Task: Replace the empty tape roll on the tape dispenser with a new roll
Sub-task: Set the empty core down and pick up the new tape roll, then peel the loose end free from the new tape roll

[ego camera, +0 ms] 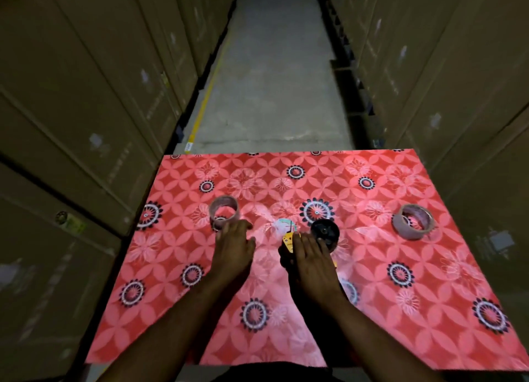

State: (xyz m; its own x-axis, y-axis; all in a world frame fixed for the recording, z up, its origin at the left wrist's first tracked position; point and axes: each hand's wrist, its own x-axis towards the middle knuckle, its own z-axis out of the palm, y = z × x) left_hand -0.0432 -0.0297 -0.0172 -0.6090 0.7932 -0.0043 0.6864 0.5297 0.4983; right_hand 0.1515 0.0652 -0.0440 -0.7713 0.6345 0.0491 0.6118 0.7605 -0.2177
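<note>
A yellow and black tape dispenser (289, 241) lies at the middle of the red patterned table (372, 267); its bare black wheel (325, 232) points away from me. My right hand (310, 264) rests on the dispenser's handle, which it mostly hides. A thin, nearly spent roll (223, 212) lies flat at the left. My left hand (233, 247) lies just in front of it, fingers together, fingertips close to its near rim, holding nothing. A fuller clear tape roll (413, 222) sits tilted at the far right, away from both hands.
Tall stacks of cardboard boxes (86, 95) line both sides of a narrow concrete aisle (272, 81) beyond the table's far edge. A yellow floor line (206, 101) runs along the left side of the aisle.
</note>
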